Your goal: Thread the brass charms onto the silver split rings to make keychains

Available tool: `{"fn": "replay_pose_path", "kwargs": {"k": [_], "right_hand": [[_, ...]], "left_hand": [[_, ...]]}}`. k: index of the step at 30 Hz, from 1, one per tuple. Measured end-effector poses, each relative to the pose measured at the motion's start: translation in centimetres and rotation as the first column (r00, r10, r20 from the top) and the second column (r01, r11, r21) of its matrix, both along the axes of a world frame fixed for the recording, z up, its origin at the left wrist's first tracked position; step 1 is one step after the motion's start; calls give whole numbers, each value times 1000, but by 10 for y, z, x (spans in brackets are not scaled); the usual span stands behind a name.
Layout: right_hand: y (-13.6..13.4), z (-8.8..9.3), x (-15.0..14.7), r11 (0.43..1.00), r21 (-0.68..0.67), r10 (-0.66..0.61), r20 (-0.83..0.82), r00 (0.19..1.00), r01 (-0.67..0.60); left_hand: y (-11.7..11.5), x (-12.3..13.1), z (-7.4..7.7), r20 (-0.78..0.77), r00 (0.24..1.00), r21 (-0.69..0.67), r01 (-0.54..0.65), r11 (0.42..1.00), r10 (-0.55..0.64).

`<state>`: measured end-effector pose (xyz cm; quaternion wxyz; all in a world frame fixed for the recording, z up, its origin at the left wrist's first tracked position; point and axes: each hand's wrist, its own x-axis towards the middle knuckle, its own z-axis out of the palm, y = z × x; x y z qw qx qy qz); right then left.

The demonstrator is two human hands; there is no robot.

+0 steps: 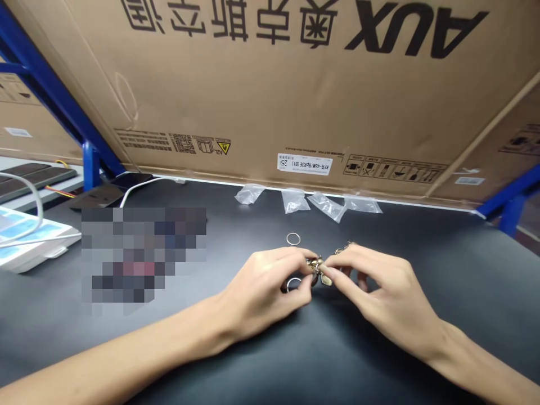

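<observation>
Fingers (pixel 301 254) of both my hands pinching gold metal charms (pixel 319 271) | long axis slanting far-left to near-right | silver ring (pixel 293 239) just beyond my left fingers

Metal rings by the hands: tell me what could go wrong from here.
The small gold-coloured metal pieces pinched between the left hand and right hand could slip and drop. The loose metal ring lies on the dark tabletop and might get knocked. The second ring, by the left fingers, could roll away.

Metal ring (pixel 293 239) and plastic bags (pixel 295 201) ahead
</observation>
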<state>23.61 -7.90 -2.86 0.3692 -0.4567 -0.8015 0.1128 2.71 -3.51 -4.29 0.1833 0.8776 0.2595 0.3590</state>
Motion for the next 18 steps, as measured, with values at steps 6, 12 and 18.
{"fn": "replay_pose_path", "kwargs": {"k": [6, 12, 18], "right_hand": [[0, -9, 1, 957, 276, 66, 110, 992, -94], [3, -8, 5, 843, 503, 42, 291, 956, -190], [8, 2, 18, 898, 408, 7, 361, 932, -165]], "left_hand": [[-3, 3, 0, -4, 997, -66, -77, 995, 77], [-7, 8, 9, 44, 991, -299, -106, 949, 124], [-2, 5, 14, 105, 986, -317, -87, 944, 126]]}}
